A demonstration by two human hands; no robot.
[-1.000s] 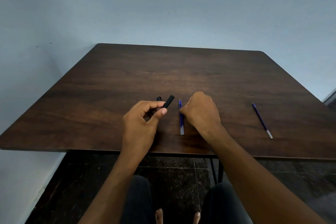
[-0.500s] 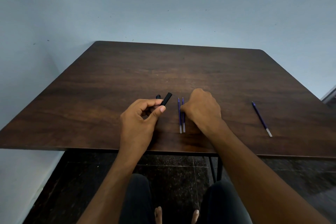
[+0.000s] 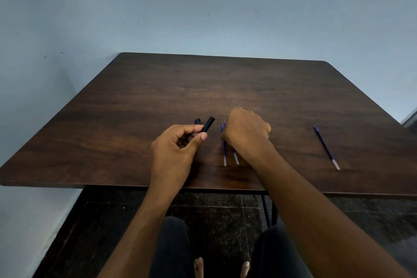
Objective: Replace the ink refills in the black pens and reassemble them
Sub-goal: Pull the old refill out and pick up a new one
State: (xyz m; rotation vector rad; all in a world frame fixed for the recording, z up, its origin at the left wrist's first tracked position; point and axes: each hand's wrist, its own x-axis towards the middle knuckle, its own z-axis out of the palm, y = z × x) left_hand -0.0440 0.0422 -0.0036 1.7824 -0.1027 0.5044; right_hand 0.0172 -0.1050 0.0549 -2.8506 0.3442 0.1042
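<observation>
Dark wooden table [image 3: 140,106] against pale blue wall [image 3: 203,7].

Dark wood-grain table [image 3: 144,106] on black metal legs, set against a pale blue wall; on it, two blue ink refills [image 3: 224,153] side by side near the front edge, clear ends toward the viewer, and a third refill [image 3: 326,147] well apart to the right.
</observation>
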